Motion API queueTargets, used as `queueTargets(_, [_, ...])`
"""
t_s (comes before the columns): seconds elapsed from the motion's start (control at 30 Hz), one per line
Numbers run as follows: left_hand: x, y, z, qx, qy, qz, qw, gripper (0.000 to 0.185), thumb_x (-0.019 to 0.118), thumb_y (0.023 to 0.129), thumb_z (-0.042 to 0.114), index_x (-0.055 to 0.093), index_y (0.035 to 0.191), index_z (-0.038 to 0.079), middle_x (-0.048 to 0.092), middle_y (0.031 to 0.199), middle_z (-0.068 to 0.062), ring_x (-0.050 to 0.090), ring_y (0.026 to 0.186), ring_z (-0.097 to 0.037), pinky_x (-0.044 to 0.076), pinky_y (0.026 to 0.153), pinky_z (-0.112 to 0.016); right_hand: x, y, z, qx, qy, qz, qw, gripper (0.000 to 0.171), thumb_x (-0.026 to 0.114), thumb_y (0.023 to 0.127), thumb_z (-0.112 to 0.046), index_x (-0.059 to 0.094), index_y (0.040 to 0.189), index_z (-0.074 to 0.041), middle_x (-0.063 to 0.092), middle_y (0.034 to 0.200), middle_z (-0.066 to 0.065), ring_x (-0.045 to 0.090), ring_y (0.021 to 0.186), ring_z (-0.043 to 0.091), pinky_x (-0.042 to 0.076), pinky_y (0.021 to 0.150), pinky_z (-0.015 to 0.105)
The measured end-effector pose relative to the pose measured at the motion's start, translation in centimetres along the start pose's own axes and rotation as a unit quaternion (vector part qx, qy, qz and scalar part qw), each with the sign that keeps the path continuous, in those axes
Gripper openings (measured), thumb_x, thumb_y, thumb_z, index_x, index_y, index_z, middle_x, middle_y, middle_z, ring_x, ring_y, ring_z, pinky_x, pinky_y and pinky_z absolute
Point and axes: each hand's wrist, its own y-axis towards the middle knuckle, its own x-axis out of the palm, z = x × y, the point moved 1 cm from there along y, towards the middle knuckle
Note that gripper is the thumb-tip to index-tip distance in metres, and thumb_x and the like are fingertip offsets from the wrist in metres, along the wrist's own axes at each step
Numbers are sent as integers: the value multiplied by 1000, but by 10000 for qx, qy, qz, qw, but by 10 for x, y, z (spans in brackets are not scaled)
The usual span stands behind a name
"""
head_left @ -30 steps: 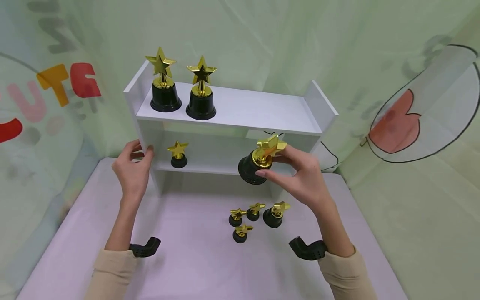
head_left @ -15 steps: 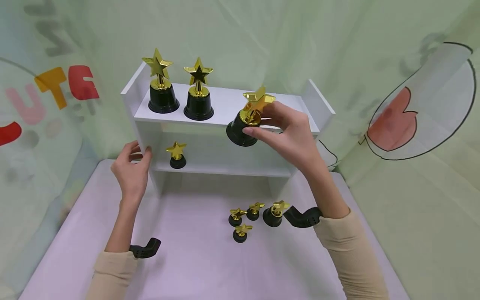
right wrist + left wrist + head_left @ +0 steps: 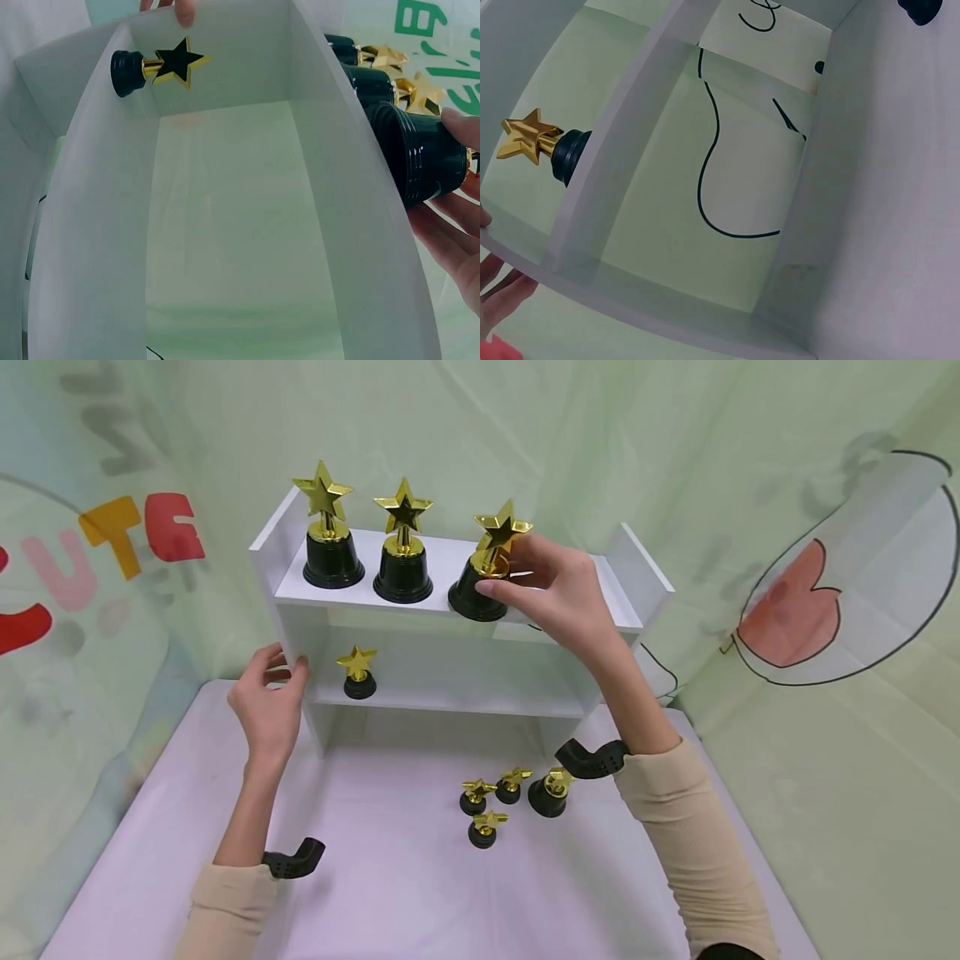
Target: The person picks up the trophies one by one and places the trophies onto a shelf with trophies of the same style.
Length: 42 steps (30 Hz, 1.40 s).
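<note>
In the head view my right hand (image 3: 558,593) pinches a large star trophy (image 3: 491,564), gold star on a black base. It tilts slightly at the front edge of the white shelf's top board (image 3: 570,578). The right wrist view shows the held trophy's black base (image 3: 420,154) at the board; whether it touches is hard to tell. Two large trophies, one at left (image 3: 332,539) and one nearer the middle (image 3: 402,556), stand upright on that board. My left hand (image 3: 266,706) grips the shelf's left side panel, thumb inside and fingers outside. A small star trophy (image 3: 358,675) stands on the lower board.
On the pale tabletop (image 3: 405,893), in front of the shelf, several small trophies (image 3: 482,831) stand beside a large one (image 3: 547,797), which the right wrist's black camera mount (image 3: 592,760) partly covers. A printed curtain (image 3: 825,793) hangs around the table.
My right hand has lifted the trophy from before the lower board up to the top board, and its star has turned more upright. My left hand keeps its grip on the side panel.
</note>
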Motion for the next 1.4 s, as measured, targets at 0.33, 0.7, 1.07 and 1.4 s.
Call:
queueTargets(0.33, [4,-2,3,-1,-83,-35,10000,28,68,96,18,74,121,7,74,110,-16,60,80,-3,48,70,-12,-3,10,9,340,-315,-36,9989,32,82,87,-22,73,115,-9,74,111,5,74,104,19,58,91,26])
queueTargets(0.7, [4,-3,5,2,-174,-45,9998,27,69,96,16,75,121,8,75,109,-16,60,81,-7,48,69,-14,4,9,17,290,-248,165,9991,47,84,86,-20,69,129,-8,74,122,11,73,106,24,57,95,28])
queueTargets(1.07, [2,-4,4,-168,-42,-74,9998,30,68,97,20,73,123,7,74,111,-17,60,83,-7,48,70,-13,2,-10,21,-309,-228,742,9965,64,87,82,-9,60,141,-4,68,135,13,68,118,29,54,102,39])
queueTargets(1.4, [0,-2,4,-129,-80,15,9999,31,68,97,20,73,124,6,74,113,-17,60,84,-9,48,69,-14,-1,-47,21,-1725,-301,1602,9714,59,84,82,1,60,135,5,72,125,16,70,110,28,56,98,34])
